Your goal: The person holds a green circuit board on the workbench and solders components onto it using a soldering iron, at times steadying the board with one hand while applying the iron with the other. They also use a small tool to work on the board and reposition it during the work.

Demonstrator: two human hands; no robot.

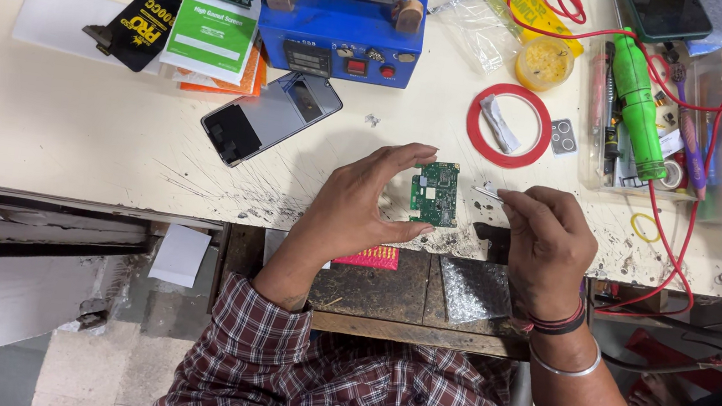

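left hand [359, 201]: pinches green circuit board [434, 194] at bench [66, 139] front edge | right hand [545, 244]: closed on tweezers [488, 191], tip beside board

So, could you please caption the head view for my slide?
Left hand pinches a green circuit board while right hand brings tweezers to it.

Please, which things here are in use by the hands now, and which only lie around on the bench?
In use:
left hand holding green circuit board
right hand holding tweezers

Lying about:
opened phone
red tape ring
green screwdriver
blue heating station
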